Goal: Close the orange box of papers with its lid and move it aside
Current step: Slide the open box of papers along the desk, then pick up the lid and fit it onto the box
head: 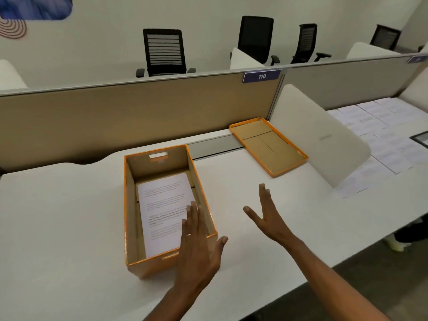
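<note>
Open box, lid apart, both hands empty.
Orange box [162,212] on counter [58,228], long axis running away from viewer; left hand [199,242] spread above its near right corner. Right hand [266,216] spread wide, beside box. Lid [268,147] lies inside-up, far right, angled.

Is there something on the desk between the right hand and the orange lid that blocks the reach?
Nothing visible does. The right hand is open above bare desk, and the stretch up to the lid holds no object. The white divider stands behind the lid, not in front.

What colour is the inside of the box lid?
Plain brown cardboard, with an orange rim; the lid shows in the head view.
</note>
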Tool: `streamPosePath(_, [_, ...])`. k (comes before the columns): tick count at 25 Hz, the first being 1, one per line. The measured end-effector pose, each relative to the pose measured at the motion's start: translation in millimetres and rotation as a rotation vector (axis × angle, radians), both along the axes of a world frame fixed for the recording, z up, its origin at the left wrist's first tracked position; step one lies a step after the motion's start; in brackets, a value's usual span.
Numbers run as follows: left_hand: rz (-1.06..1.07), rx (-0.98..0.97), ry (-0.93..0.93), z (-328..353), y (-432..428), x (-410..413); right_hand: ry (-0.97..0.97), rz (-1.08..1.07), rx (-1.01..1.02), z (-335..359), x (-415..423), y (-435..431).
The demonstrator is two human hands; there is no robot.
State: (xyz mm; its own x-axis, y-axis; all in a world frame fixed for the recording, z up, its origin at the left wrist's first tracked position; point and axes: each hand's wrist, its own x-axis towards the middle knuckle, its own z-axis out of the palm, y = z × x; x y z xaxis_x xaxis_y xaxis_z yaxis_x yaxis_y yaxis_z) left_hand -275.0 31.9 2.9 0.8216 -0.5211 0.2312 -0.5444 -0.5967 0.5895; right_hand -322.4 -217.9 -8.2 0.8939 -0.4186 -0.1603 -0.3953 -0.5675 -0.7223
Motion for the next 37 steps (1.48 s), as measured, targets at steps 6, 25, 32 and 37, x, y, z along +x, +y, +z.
streamPosePath(6, [-0.136,0.036,-0.041,-16,-153,6,0.006,0.049,-0.107,-15,-5,-140])
streamPosePath(25, [-0.204,0.678,0.121,-109,-463,81,0.274,0.340,-0.395,-89,50,-398])
streamPosePath(32, [-0.159,0.606,0.140,-122,-435,81,0.222,0.296,-0.300,-95,72,-420])
streamPosePath(37, [0.050,0.184,0.421,-123,-403,92,0.267,0.161,0.025,-89,91,-436])
